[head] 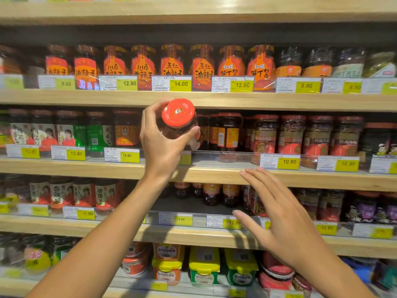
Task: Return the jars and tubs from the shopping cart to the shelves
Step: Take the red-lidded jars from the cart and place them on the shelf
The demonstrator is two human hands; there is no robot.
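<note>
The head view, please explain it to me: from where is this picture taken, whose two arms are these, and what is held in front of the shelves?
This single picture comes from a camera worn on a person's head, looking forward at shop shelves. The arms are that person's own. The left hand grips a jar with a red lid, tilted, at the gap in the second shelf beside other dark jars. The right hand is open, fingers straight, holding nothing, in front of the lower shelves. Yellow price tags line each shelf edge. Yellow-lidded tubs stand on the bottom shelf. No shopping cart is visible.

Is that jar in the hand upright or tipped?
Tipped: the jar's red lid faces the camera, the left hand gripping its body.
</note>
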